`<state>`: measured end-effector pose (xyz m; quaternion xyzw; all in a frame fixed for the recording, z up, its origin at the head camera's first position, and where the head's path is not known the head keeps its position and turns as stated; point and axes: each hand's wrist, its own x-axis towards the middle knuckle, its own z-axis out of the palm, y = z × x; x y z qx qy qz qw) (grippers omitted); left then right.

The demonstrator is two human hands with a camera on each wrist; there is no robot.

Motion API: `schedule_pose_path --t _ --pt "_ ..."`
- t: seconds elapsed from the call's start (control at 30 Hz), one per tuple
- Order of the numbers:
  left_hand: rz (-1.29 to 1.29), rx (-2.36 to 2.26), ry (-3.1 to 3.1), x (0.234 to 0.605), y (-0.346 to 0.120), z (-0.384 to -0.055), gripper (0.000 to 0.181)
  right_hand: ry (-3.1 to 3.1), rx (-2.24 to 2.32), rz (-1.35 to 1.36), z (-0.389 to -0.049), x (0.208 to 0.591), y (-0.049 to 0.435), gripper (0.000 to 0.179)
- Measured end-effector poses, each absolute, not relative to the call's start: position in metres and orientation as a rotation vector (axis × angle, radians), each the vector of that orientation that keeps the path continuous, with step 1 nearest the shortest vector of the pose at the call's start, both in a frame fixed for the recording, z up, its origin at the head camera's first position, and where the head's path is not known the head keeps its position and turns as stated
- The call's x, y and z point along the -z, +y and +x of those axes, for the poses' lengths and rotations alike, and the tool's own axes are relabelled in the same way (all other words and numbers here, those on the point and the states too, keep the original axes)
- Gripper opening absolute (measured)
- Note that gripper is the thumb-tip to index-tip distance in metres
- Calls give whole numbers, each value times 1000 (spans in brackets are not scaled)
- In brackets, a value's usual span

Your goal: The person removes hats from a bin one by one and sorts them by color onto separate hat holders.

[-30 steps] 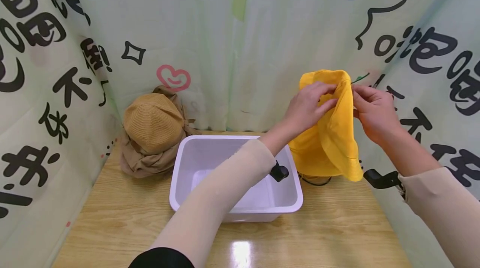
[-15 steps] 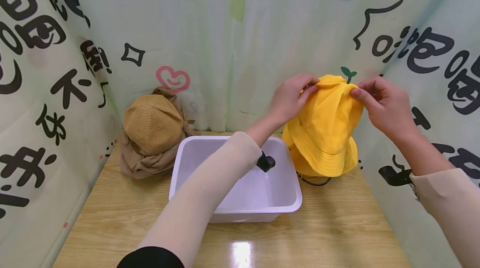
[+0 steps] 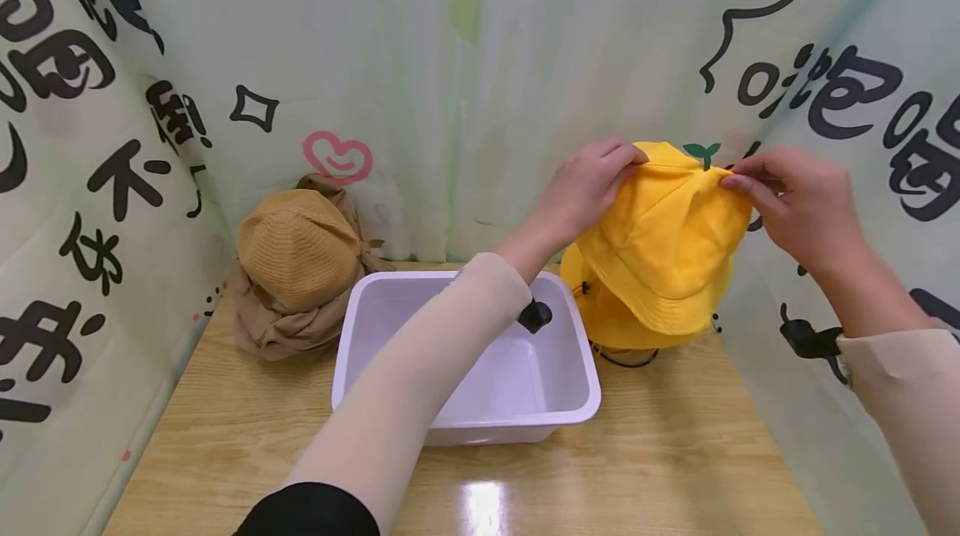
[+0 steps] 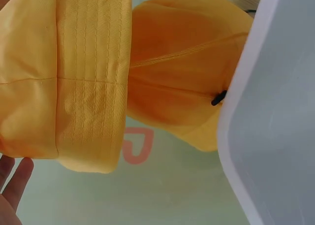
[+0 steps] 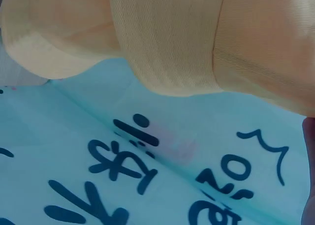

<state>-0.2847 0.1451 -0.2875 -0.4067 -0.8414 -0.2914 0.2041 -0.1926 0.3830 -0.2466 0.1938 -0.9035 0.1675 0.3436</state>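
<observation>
A yellow bucket hat [image 3: 667, 227] with a small green sprout [image 3: 702, 154] on its crown hangs upright, brim down. My left hand [image 3: 585, 186] pinches the left side of its crown, and my right hand [image 3: 802, 202] pinches the right side. Below it a second yellow hat [image 3: 611, 319] shows in part, with a black cord toggle [image 4: 219, 98] in the left wrist view. There, the held hat's stitched brim [image 4: 91, 87] fills the left side, fingers [image 4: 18, 180] at its crown. The right wrist view shows the brim [image 5: 167, 43] close up.
A white-lilac plastic basin [image 3: 517, 419] stands mid-table, under my left forearm. On its left, a straw-coloured hat [image 3: 300, 244] sits on a brown cloth hat [image 3: 288, 328]. Printed curtains [image 3: 420, 86] enclose the wooden table [image 3: 600, 486] at the back and sides.
The held hat has turned from side-on to crown up, showing the sprout, then risen slightly and moved right. Both hands shifted their hold to either side of the crown.
</observation>
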Motion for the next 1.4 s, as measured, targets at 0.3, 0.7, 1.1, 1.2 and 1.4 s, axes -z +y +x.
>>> schedule_pose_path --t 0.3,0.7,1.1,1.2,1.4 --pt "-1138 778 -2377 305 151 -289 23 -2426 -432 470 -199 271 397 14" --pt "-1193 752 -2458 331 156 -288 23 -2537 -349 424 -199 297 405 12" --pt "-1120 775 -2509 351 162 -290 21 -2582 -419 414 -203 313 405 10" --pt "-1113 780 -2542 356 164 -290 22 -2570 -399 432 -205 317 407 9" --pt "-1109 776 -2595 363 169 -289 22 -2540 -375 459 -207 325 411 8"
